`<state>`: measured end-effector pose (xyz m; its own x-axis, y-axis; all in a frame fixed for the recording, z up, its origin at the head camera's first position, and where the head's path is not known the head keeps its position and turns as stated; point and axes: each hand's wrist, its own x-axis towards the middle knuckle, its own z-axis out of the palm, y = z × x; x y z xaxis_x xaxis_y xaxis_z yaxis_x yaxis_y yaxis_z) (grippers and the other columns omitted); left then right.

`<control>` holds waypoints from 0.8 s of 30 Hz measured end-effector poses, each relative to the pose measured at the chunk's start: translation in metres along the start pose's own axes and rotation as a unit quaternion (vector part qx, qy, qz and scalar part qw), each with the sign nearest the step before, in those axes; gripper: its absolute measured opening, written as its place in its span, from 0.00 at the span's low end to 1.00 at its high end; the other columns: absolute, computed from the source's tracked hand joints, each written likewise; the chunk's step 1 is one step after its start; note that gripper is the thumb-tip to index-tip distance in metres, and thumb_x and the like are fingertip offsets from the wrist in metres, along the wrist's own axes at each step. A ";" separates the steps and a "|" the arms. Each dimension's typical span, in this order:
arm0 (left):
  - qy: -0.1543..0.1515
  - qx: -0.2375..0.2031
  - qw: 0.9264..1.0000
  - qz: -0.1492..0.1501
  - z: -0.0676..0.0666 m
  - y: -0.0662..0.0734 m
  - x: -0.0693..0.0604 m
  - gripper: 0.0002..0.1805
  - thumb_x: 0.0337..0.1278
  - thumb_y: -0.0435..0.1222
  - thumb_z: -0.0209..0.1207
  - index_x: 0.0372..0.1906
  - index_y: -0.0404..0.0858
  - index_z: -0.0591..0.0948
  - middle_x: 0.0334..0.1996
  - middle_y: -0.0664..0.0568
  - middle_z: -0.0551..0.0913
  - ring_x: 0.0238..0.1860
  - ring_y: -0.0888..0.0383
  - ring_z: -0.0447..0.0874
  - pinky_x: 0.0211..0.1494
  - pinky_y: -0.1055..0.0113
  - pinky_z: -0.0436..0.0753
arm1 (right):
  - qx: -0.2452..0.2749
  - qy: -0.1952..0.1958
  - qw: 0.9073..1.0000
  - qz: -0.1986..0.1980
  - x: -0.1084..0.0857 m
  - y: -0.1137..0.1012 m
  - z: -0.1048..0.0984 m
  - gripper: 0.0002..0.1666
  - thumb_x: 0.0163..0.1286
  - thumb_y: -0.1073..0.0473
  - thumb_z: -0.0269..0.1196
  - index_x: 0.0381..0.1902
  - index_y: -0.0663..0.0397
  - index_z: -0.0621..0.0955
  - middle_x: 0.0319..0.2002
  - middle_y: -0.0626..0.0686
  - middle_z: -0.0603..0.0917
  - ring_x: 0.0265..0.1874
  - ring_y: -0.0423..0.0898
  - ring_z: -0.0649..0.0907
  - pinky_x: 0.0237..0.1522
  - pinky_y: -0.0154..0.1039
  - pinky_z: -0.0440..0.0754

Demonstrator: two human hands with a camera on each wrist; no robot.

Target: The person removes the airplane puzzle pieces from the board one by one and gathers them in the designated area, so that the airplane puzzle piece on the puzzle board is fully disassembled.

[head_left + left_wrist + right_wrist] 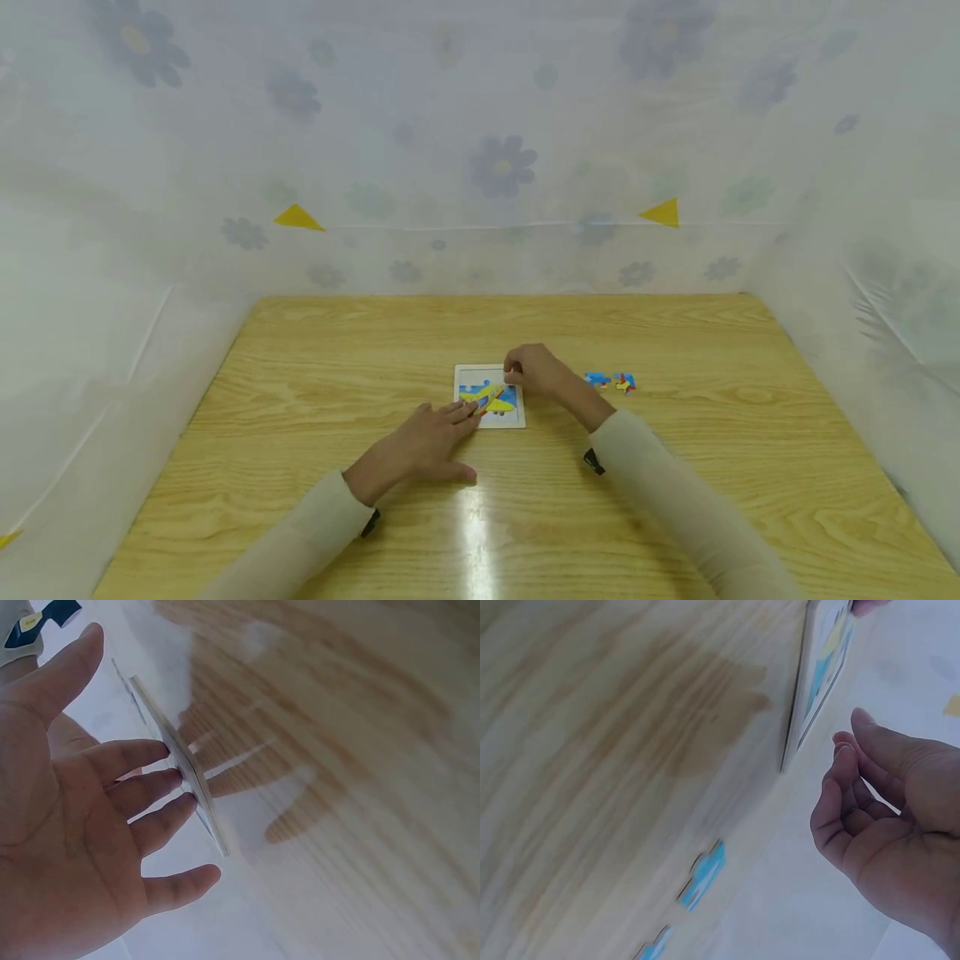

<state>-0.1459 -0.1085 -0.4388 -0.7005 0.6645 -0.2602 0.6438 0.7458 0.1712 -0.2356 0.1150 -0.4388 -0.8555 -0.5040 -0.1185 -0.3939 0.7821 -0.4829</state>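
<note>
A square puzzle board [512, 422] with a white border lies mid-table, showing a yellow plane on blue; its top part is pale. My left hand [429, 442] is spread, its fingertips resting on the lower left of the board. In the left wrist view, three fingertips of the left hand [97, 817] touch the board [214, 825], seen edge-on. Over the board's upper right corner is my right hand [542, 372], fingers curled. The right wrist view shows the right hand [892, 802] beside the board [796, 712], thumb close to the fingers, with no piece visible between them.
Two loose blue puzzle pieces, one [597, 379] beside the other [625, 382], lie on the wooden table [337, 350] right of the board, near my right forearm. Pale flowered sheeting [420, 167] with yellow triangles surrounds the table at the back and sides.
</note>
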 end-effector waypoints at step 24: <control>-0.017 -0.019 1.000 -0.015 -0.004 0.003 -0.003 0.46 0.52 0.62 0.58 0.71 0.41 0.63 0.73 0.47 0.58 0.73 0.50 0.57 0.66 0.38 0.62 | 0.057 -0.062 0.996 -0.012 0.011 -0.024 0.025 0.17 0.60 0.61 0.67 0.47 0.60 0.81 0.27 0.48 0.79 0.26 0.39 0.75 0.31 0.31 0.75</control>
<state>-0.1434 -0.1082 -0.4342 -0.7077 0.6410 -0.2971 0.6110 0.7664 0.1980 -0.2271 0.0821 -0.4501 -0.7955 -0.5686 -0.2094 -0.3658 0.7262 -0.5821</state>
